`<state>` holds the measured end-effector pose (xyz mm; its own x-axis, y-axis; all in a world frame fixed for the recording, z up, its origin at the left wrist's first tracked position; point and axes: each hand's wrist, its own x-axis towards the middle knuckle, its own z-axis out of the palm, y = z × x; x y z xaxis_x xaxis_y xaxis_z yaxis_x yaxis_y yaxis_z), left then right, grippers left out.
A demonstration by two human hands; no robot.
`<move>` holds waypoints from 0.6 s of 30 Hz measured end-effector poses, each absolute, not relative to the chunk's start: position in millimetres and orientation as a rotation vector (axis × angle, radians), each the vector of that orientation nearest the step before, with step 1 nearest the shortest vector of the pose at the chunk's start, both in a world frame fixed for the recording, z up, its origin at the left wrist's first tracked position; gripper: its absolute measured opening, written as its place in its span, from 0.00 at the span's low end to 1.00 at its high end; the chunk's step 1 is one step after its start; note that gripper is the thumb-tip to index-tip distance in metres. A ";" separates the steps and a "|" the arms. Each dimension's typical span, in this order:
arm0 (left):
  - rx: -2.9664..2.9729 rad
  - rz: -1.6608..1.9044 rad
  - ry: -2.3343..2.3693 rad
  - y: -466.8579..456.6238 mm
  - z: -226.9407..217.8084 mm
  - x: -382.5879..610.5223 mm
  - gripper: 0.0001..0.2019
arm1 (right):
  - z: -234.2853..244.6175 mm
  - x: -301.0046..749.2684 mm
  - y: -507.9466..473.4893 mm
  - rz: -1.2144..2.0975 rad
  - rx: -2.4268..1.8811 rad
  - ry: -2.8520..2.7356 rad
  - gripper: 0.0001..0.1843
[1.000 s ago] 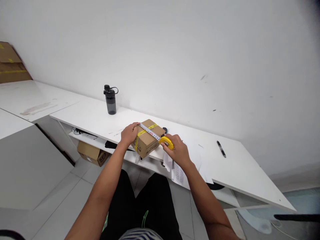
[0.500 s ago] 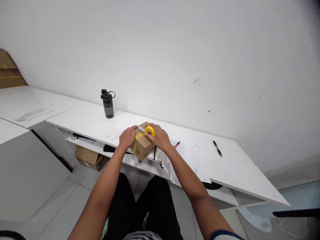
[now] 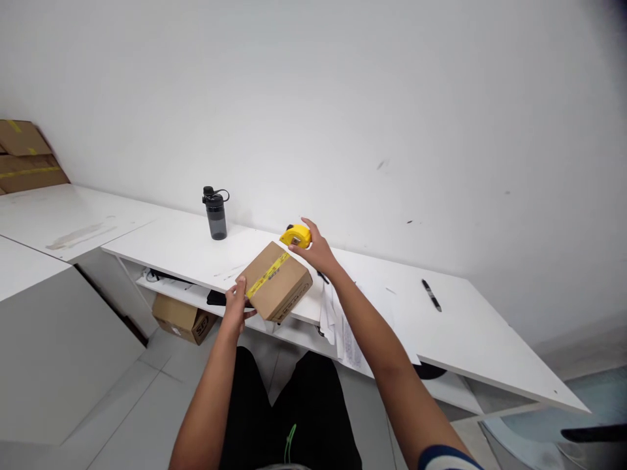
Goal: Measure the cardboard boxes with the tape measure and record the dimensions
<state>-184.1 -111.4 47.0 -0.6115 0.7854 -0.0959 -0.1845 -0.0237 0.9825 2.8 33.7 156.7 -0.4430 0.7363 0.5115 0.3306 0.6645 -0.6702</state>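
A small cardboard box (image 3: 277, 284) sealed with a yellow tape strip is tilted up off the front edge of the white desk (image 3: 186, 245). My left hand (image 3: 237, 303) grips its near left corner from below. My right hand (image 3: 313, 248) is raised behind the box, closed on a yellow tape measure (image 3: 296, 235) with its blade drawn in.
A dark water bottle (image 3: 216, 213) stands at the back of the desk. White papers (image 3: 343, 326) hang over the front edge to the right of the box, and a black pen (image 3: 432, 295) lies further right. Cardboard boxes sit under the desk (image 3: 182, 318) and at far left (image 3: 27, 156).
The tape blade stretched across the box top has retracted. My right hand lifted the measure up and back, and my left hand moved to the box's near corner and tipped the box up.
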 end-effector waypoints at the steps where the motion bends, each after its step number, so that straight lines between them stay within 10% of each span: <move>1: 0.602 1.691 1.437 -117.8 44.3 -183.0 0.35 | 150.9 7.9 35.2 0.733 -0.776 -1.983 0.43; 7: 0.457 1.713 1.285 -99.8 41.0 -176.1 0.28 | 117.9 8.7 25.1 1.044 -0.693 -1.744 0.35; 13: 1.123 1.715 2.086 -78.9 74.1 -194.2 0.20 | 124.4 -1.2 11.3 0.861 -0.896 -1.724 0.47; 18: 1.272 1.546 1.747 -101.9 104.8 -173.1 0.27 | 123.0 -17.0 1.7 0.845 -0.841 -1.766 0.52</move>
<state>-173.1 -101.9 104.8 -0.4531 0.8643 0.2186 0.3222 -0.0698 0.9441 -17.0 1.7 123.0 -0.2923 0.8370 0.4626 0.1650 0.5206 -0.8377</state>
